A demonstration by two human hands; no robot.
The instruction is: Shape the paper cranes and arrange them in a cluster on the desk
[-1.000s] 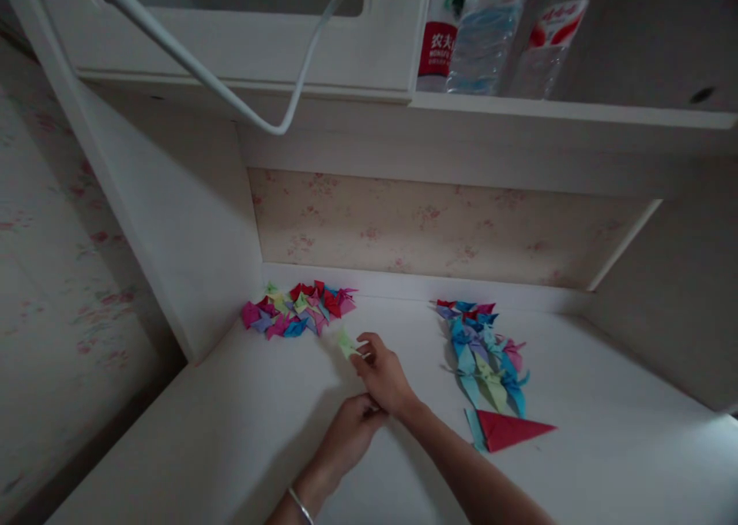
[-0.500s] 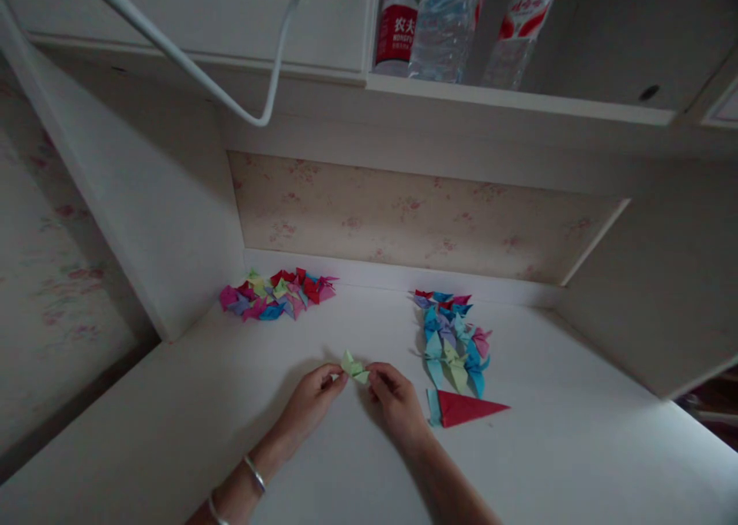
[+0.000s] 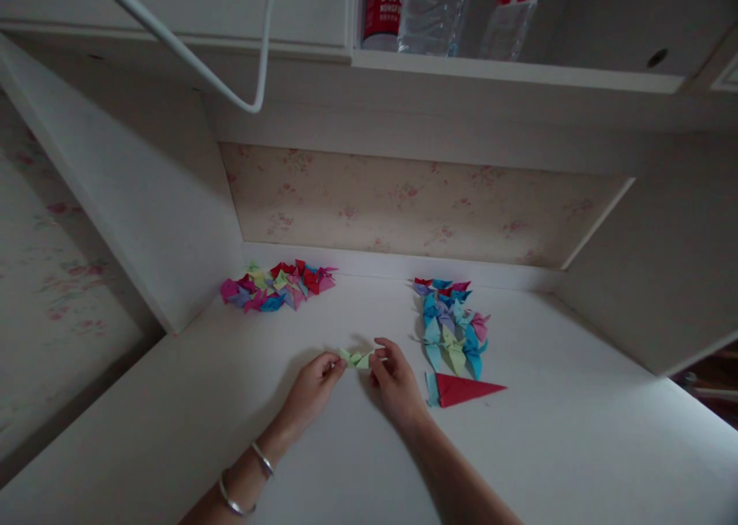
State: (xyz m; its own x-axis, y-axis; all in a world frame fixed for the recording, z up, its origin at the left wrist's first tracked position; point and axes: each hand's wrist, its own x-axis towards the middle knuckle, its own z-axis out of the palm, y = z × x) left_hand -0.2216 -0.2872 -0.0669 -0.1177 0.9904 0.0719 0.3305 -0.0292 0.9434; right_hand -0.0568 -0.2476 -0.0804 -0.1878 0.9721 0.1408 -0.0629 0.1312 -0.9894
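A small light-green origami crane (image 3: 356, 359) is held between my two hands above the white desk. My left hand (image 3: 314, 387) pinches its left end between thumb and fingers. At its right end, my right hand (image 3: 396, 384) grips the paper with the thumb and a finger, while the index finger is raised off it. To the right of that hand lies a red folded paper triangle (image 3: 467, 390) with light-blue paper under its left edge. Behind the triangle stand rows of folded paper cranes (image 3: 453, 333) in blue, green, purple and pink.
A heap of colourful paper cranes (image 3: 277, 287) lies at the back left, near the side panel. Overhead, a white lamp arm (image 3: 196, 60) hangs down at the left. Plastic bottles (image 3: 432, 14) stand on the shelf (image 3: 513, 75) above the desk.
The green crane now looks flatter and more spread out between my hands. My right index finger has lifted off it. The camera view has tilted slightly downward.
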